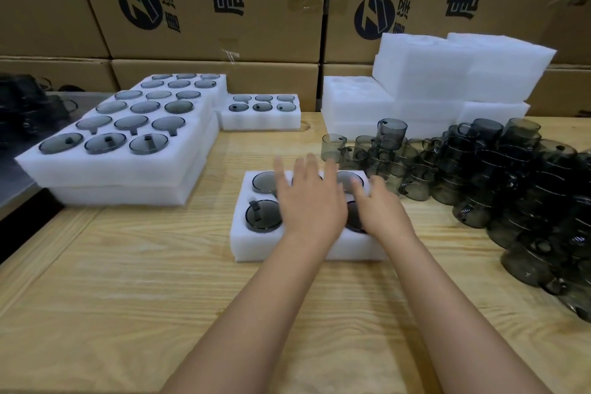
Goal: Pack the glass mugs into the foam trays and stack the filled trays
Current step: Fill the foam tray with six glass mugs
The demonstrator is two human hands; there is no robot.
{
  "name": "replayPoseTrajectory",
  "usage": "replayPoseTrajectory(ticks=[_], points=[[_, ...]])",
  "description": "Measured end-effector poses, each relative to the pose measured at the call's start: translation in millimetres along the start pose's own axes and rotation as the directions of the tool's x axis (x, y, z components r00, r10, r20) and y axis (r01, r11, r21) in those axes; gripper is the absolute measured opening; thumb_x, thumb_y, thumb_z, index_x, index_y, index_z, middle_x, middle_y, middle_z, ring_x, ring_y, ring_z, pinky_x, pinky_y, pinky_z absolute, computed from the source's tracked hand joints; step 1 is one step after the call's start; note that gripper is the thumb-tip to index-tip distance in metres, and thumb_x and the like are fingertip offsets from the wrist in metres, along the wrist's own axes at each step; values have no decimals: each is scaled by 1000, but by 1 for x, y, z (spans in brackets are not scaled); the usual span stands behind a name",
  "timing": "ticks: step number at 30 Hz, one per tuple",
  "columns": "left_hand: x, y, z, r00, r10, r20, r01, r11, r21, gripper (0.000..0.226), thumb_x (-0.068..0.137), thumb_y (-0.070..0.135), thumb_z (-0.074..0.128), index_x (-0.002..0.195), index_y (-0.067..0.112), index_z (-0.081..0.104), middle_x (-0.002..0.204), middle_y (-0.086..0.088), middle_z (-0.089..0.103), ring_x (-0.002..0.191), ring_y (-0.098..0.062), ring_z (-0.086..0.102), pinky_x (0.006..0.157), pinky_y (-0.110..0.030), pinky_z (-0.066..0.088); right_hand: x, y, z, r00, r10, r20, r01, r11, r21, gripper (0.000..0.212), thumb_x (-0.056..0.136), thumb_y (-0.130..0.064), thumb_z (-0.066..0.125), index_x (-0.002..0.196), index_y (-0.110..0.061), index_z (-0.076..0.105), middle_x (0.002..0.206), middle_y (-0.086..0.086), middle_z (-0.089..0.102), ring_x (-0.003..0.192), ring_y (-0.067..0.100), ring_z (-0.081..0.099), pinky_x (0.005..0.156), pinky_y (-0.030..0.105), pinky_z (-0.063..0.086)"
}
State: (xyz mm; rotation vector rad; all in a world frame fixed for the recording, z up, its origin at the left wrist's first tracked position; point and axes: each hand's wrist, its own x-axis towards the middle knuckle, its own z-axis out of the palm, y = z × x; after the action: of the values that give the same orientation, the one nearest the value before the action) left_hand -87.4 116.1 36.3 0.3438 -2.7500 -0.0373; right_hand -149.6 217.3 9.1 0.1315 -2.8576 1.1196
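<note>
Head view shows my left hand spread flat, fingers apart, over the middle of the foam tray. My right hand lies on its right end, fingers straight and gripping nothing. The tray sits on the wooden table, long axis left to right. 4 mugs show in its end pockets; the 2 middle pockets are hidden under my left hand. The stack of filled trays lies left and farther back, so the left hand is nearer it. Loose mugs crowd just right of the tray, and empty foam trays wait back right. I judge this tray nearly ready to lift.
</note>
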Motion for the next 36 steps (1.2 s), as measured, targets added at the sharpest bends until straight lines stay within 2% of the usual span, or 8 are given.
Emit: replayPoseTrajectory(ticks=[3, 6, 9, 17, 20, 23, 32, 36], points=[[-1, -55, -15, 951, -290, -106, 250, 924, -290, 52, 96, 45, 34, 140, 18, 38, 143, -6, 45, 132, -24, 39, 111, -48, 16, -10, 14, 0, 993, 116, -24, -95, 900, 426, 39, 95, -53, 36, 110, -23, 55, 114, 2, 61, 100, 21, 55, 78, 32, 38], [-5, -118, -17, 850, -477, 224, 520, 692, -500, 57, 99, 49, 28, 137, 10, 44, 142, -14, 48, 130, -30, 43, 105, -40, 29, -29, 28, 2, 991, 133, -5, -97, 743, 662, 25, 96, -42, 43, 99, -27, 62, 103, -9, 65, 97, 13, 59, 76, 25, 42], [-20, -136, 0, 772, -306, 557, 634, 417, -651, 63, 99, 56, 21, 128, 14, 58, 135, -12, 56, 125, -27, 49, 109, -39, 34, -38, 30, 9, 986, 66, -151, 33, 818, 575, 10, 96, -34, 48, 94, -31, 57, 107, -4, 62, 99, 13, 55, 80, 27, 38], [-29, -106, 8, 824, -237, 514, 484, -176, -857, 62, 69, 50, 68, 117, 14, 56, 115, -6, 66, 97, -23, 66, 77, -43, 55, -40, 19, 9, 931, 139, -338, 54, 863, 502, 27, 97, -36, 43, 80, -18, 51, 92, 7, 59, 90, 26, 53, 71, 29, 32], [-21, -106, 9, 764, -269, 586, 542, -225, -810, 54, 75, 40, 70, 119, 12, 54, 119, -10, 61, 95, -32, 64, 51, -38, 54, -50, 9, 3, 941, -66, -333, 193, 910, 366, 36, 95, -43, 47, 106, -12, 60, 115, 6, 50, 110, 24, 48, 85, 19, 30], [-14, -109, 16, 744, -298, 598, 531, -280, -800, 43, 81, 34, 64, 118, 12, 58, 123, -13, 60, 98, -36, 63, 47, -34, 51, -68, -7, 5, 813, -513, -277, 462, 856, -230, 73, 73, -63, 58, 126, -13, 57, 133, 10, 48, 122, 30, 44, 104, 42, 31], [-1, -130, 26, 807, -319, 497, 395, -334, -856, 44, 99, 42, 38, 88, 15, 70, 75, -2, 73, 62, -11, 68, 44, -21, 48, -61, -17, 21, 573, -799, -182, 507, 520, -687, 74, 43, -30, 91, 109, -8, 67, 108, 14, 68, 72, 30, 63, 88, 46, 39], [2, -152, 40, 856, -518, 9, 296, 474, -829, 17, 96, 14, 49, 97, 5, 63, 92, -12, 68, 89, -15, 64, 72, -26, 46, -41, -33, 17, 481, -843, -240, 557, 505, -659, 73, 49, -15, 84, 113, -12, 49, 112, 14, 66, 75, 31, 63, 94, 50, 35]])
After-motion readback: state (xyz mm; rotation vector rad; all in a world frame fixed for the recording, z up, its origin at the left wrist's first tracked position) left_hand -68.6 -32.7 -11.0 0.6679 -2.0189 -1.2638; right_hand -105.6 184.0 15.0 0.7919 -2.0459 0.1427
